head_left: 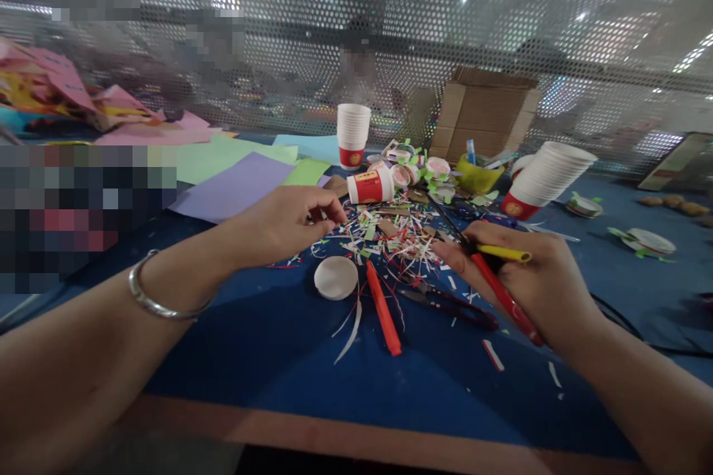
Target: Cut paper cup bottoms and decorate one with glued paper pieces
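Note:
My left hand [292, 226] is above the paper scraps, its fingers loosely curled and apart, with nothing seen between them. My right hand [535, 274] is closed around a red marker [504, 297] and a slim yellow pen-like stick [504, 253]. A dark thin rod [445, 219] runs past its fingertips; whether it is held I cannot tell. Between the hands lie a white paper disc [336, 277] and an orange-red marker [383, 308]. Scissors [454, 304] with dark handles rest beside my right hand. Paper shreds [401, 237] form a heap behind.
One stack of paper cups [353, 135] stands at the back; another [549, 178] leans at right. A cup [370, 185] lies sideways near small paper crafts [437, 167]. Behind are a yellow-green bowl [479, 177] and cardboard box [484, 115]. Coloured sheets [239, 182] spread left.

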{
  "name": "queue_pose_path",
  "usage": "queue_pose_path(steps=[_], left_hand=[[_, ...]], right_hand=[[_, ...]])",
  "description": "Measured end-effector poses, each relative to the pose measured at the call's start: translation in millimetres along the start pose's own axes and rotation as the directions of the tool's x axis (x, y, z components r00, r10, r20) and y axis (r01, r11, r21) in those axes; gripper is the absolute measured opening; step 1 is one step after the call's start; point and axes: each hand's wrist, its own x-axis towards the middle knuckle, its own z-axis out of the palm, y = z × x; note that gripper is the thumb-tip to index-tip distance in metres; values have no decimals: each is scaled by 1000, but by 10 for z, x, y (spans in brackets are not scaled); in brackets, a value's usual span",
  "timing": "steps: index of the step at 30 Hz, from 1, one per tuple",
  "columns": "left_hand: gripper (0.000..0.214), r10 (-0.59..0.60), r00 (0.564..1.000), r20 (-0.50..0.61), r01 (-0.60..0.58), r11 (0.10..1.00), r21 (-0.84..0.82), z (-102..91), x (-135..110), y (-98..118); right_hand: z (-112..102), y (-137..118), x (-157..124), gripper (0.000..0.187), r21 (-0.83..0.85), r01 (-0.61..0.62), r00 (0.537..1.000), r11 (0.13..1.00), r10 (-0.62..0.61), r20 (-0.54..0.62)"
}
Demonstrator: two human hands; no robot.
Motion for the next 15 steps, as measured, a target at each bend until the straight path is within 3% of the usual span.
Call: queue_pose_path(steps=[2,8,12,15], left_hand=[[14,7,1000,-4,-7,998,66,-1,3,-27],[30,36,986,-165,-5,983,183,98,111,-164],[48,108,984,-139,-57,944,325,121,336,-180],[61,79,988,-135,-41,962,269,154,571,-185]], right_hand=[[-4,16,3,43,-3,4,1000,1000,-4,-4],[-44,31,37,44,-28,-33,999,999,33,5],[-59,36,43,43,-48,-33,999,998,33,15],[-45,67,31,41,-34,-29,999,999,30,39]])
